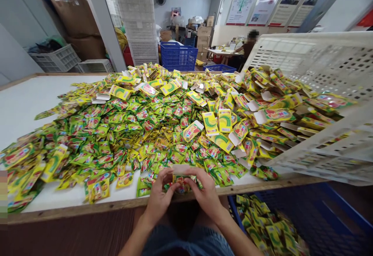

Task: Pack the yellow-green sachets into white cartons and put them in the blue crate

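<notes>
At the table's front edge, my left hand [159,192] and my right hand [206,192] hold a small printed carton [180,168] between them. Its white flap stands up at the top, and both thumbs press on the colourful printed front below. My fingers cover much of it, so I cannot tell whether a sachet is partly inside. Green and yellow sachets [96,128] lie heaped just beyond my hands. Flat yellow cartons [224,121], several with white flaps open, are spread over the heap's right side.
A white plastic crate [309,58] lies tipped on the right, cartons spilling from it. Below the table edge at right, a blue crate [329,213] holds filled yellow packs [272,234]. Stacked white crates [141,23] stand behind. A person [247,50] sits at a far table.
</notes>
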`<state>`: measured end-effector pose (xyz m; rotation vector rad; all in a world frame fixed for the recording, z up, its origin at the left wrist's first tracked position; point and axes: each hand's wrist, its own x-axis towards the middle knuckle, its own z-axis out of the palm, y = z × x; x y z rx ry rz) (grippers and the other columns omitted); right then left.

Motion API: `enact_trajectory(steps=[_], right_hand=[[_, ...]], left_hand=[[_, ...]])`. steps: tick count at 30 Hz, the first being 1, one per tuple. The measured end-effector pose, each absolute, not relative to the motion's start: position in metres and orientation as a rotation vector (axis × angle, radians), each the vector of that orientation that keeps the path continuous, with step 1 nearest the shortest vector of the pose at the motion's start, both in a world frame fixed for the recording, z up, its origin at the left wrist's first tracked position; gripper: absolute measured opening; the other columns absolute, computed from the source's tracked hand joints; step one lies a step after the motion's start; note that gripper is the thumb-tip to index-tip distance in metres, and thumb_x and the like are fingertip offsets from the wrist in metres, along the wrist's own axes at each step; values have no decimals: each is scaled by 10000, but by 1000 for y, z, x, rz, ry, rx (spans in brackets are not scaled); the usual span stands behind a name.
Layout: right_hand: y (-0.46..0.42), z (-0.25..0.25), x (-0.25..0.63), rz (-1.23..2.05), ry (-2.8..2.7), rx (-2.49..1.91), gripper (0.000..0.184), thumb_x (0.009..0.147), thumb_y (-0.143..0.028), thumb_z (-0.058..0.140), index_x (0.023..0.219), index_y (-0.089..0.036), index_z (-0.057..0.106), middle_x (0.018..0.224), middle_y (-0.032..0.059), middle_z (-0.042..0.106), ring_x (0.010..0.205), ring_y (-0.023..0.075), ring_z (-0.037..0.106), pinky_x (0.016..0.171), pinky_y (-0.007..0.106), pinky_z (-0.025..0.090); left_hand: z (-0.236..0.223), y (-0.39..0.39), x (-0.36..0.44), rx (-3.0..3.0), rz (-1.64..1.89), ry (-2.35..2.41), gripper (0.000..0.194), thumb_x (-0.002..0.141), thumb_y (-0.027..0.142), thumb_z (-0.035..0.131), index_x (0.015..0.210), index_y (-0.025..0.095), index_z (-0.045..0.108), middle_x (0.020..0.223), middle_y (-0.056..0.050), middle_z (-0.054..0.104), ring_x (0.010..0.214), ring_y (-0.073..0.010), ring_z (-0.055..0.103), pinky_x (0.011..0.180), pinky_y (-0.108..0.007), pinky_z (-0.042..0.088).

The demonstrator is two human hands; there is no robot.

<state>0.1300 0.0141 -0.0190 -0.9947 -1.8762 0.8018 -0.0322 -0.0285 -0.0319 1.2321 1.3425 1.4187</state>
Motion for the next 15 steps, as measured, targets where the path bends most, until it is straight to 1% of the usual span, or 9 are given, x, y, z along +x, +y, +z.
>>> enact_trajectory(steps=[3,4,6,8,10,11,12,14,15], right_hand=[[17,-8,128,848,-1960,-929,143,889,-223,492,941,-240,624,928,45,656,912,196,592,814,324,454],[17,-5,127,882,-1973,-905,160,895,-217,478,933,-239,632,925,45,654,908,191,593,803,313,456],[18,0,125,938,-1956,-875,173,896,-209,468,919,-236,638,932,46,649,913,185,596,796,297,460],[17,1,124,968,-1854,-907,167,882,-203,490,998,-238,605,923,41,651,888,179,608,778,287,471],[16,-1,122,965,-1762,-956,249,868,-195,512,1111,-244,544,929,34,659,866,174,620,764,284,479],[16,-3,122,956,-1751,-957,257,867,-189,513,1117,-246,540,936,33,662,870,173,622,768,285,481],[15,-4,121,945,-1769,-938,231,871,-182,507,1085,-248,562,944,32,665,886,172,622,781,286,480],[14,-5,122,911,-1835,-877,158,867,-179,523,969,-247,623,970,34,668,943,175,613,827,294,470],[13,-6,123,898,-1853,-855,135,854,-187,553,941,-246,637,985,35,667,968,179,607,848,298,465]], left_hand=[[-27,-27,-38,1344,1333,1359,163,777,242,627,937,226,652,986,-53,657,941,-220,608,836,-303,473],[-25,-26,-40,1370,1320,1351,122,782,236,622,896,221,661,953,-54,661,927,-221,609,825,-301,474],[-22,-24,-40,1390,1324,1325,79,793,224,610,851,218,663,952,-57,660,956,-223,605,851,-305,463],[-21,-23,-39,1342,1389,1299,118,806,216,598,911,234,650,1016,-57,654,1026,-223,591,901,-315,447],[-22,-24,-36,1256,1463,1280,252,819,208,583,1063,268,597,1104,-55,636,1069,-216,583,918,-325,448],[-22,-25,-35,1245,1478,1273,293,825,202,574,1109,277,575,1124,-56,633,1069,-213,587,918,-330,452],[-22,-25,-35,1274,1479,1271,293,832,193,563,1112,276,580,1128,-58,637,1066,-214,590,925,-337,449],[-21,-27,-35,1430,1445,1274,233,836,172,549,1032,258,642,1112,-64,655,1071,-223,587,954,-351,427],[-19,-28,-36,1517,1428,1277,214,830,165,556,992,250,666,1099,-67,664,1072,-229,587,964,-356,417]])
